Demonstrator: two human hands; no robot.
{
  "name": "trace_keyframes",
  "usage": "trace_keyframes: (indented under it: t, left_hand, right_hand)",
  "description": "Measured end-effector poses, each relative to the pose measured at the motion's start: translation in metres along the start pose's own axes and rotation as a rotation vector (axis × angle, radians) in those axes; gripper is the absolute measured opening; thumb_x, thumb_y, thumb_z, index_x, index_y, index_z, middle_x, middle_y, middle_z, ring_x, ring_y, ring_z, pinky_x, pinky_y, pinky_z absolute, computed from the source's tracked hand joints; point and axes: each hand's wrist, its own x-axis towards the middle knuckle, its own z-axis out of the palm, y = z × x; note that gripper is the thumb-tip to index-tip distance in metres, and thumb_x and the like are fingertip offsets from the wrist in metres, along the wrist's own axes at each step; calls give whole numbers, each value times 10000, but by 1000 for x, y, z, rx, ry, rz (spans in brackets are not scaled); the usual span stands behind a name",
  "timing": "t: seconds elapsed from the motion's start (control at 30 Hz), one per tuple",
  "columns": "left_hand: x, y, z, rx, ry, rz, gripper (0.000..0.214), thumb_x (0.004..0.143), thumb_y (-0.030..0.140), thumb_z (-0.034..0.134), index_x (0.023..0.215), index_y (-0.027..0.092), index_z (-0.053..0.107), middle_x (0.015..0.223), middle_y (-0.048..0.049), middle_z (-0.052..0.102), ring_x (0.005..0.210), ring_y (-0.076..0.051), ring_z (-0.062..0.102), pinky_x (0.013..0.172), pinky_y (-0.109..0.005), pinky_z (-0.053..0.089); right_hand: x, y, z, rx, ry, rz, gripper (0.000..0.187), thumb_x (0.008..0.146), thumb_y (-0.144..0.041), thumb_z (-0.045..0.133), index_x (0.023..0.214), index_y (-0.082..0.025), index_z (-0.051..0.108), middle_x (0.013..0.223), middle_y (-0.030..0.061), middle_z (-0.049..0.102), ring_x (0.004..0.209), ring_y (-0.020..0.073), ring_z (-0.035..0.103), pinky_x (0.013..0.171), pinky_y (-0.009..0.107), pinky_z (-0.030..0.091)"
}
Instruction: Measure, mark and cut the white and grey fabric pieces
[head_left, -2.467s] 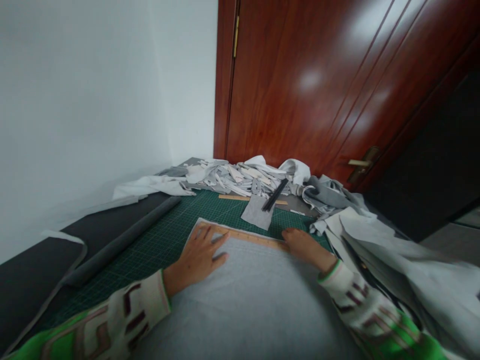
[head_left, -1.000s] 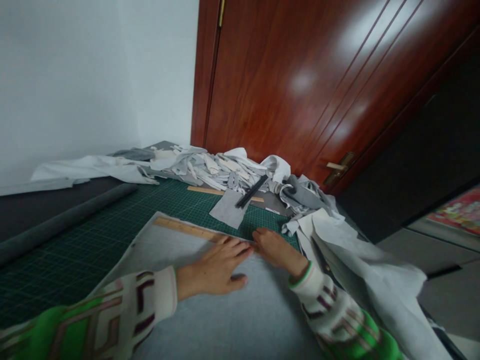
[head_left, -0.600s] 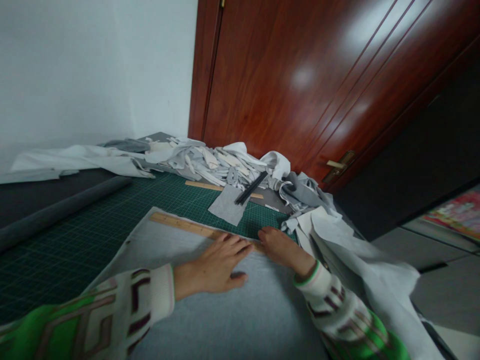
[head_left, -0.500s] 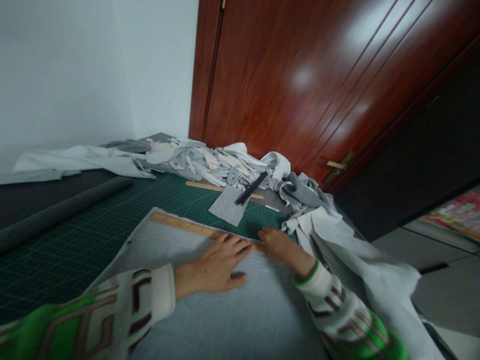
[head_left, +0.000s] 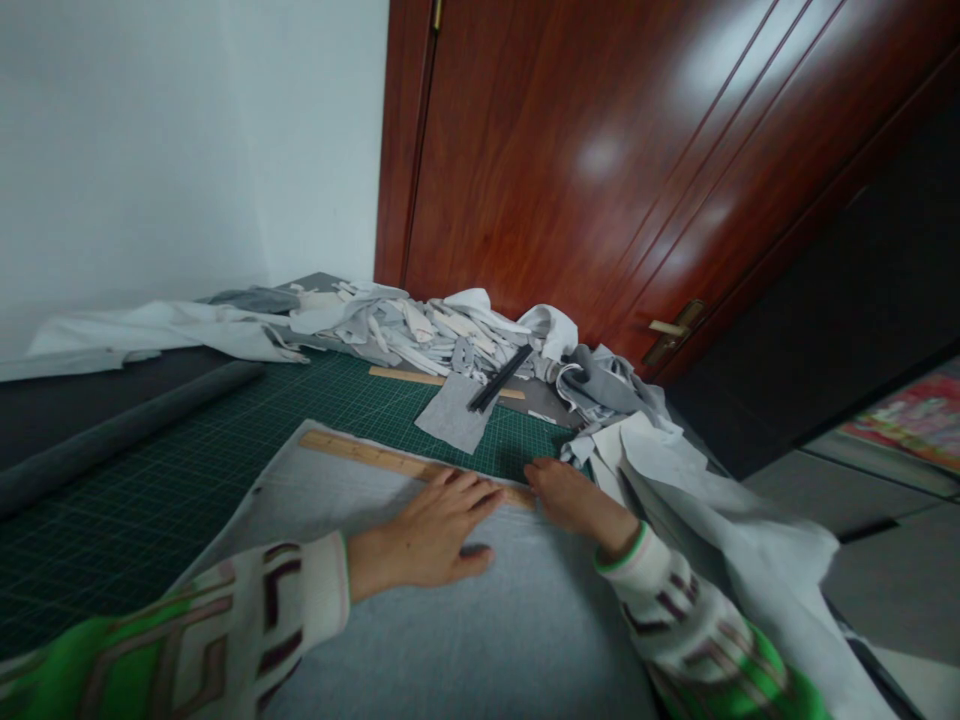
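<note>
A large grey fabric sheet [head_left: 465,630] lies on a green cutting mat [head_left: 225,430]. Along the sheet's far edge rests a wooden ruler [head_left: 367,457]. My left hand [head_left: 431,530] lies flat on the fabric, fingers stretched out, with the fingertips on the ruler's right part. My right hand [head_left: 574,495] sits at the ruler's right end, fingers curled down against the fabric edge; whatever they hold is hidden. Both forearms wear green and white patterned sleeves.
A small grey fabric piece [head_left: 454,412], black strips [head_left: 501,378] and a second wooden ruler [head_left: 409,376] lie beyond. A heap of grey and white scraps [head_left: 420,330] fills the back. Loose pale cloth [head_left: 712,500] hangs at the right. A dark roll [head_left: 127,430] lies left. A red-brown door [head_left: 600,170] stands behind.
My left hand has slid right along the ruler, from its left end to close beside my right hand. My right hand has shifted slightly right at the ruler's end.
</note>
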Motion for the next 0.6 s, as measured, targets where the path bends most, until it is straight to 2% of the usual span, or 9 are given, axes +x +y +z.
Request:
trace_keyframes:
  t: [0.17, 0.33, 0.47, 0.6]
  left_hand:
    - [1, 1, -4, -8, -46, -13, 651, 933, 477, 554, 1473, 127, 456, 1471, -109, 542, 1312, -329, 461, 1117, -504, 287]
    - [0, 0, -3, -11, -19, 1, 639, 931, 474, 560, 1467, 141, 462, 1461, -102, 550, 1307, -326, 468, 1118, -512, 300]
    - [-1, 0, -4, -13, 1, 8, 625, 924, 450, 578, 1459, 149, 464, 1447, -100, 556, 1294, -321, 483, 1116, -514, 314]
    - [-1, 2, -8, -22, 16, 9, 609, 902, 408, 611, 1441, 157, 479, 1436, -107, 550, 1291, -311, 485, 1124, -496, 321]
  right_hand:
    - [-1, 5, 9, 46, 19, 12, 314, 873, 21, 401, 1010, -111, 649, 1051, 175, 691, 1034, 226, 665, 844, 300, 490]
    - [-1, 12, 9, 177, 121, 17, 223, 889, -17, 430, 917, -130, 620, 1013, 168, 685, 960, 241, 667, 811, 317, 480]
    - [-8, 17, 16, 353, 284, 51, 150, 955, -123, 425, 869, -186, 530, 930, 113, 670, 880, 220, 648, 802, 320, 473]
    - [-21, 11, 42, 571, 404, 66, 181, 1013, -258, 323, 871, -240, 433, 765, 26, 641, 705, 171, 643, 684, 272, 492]
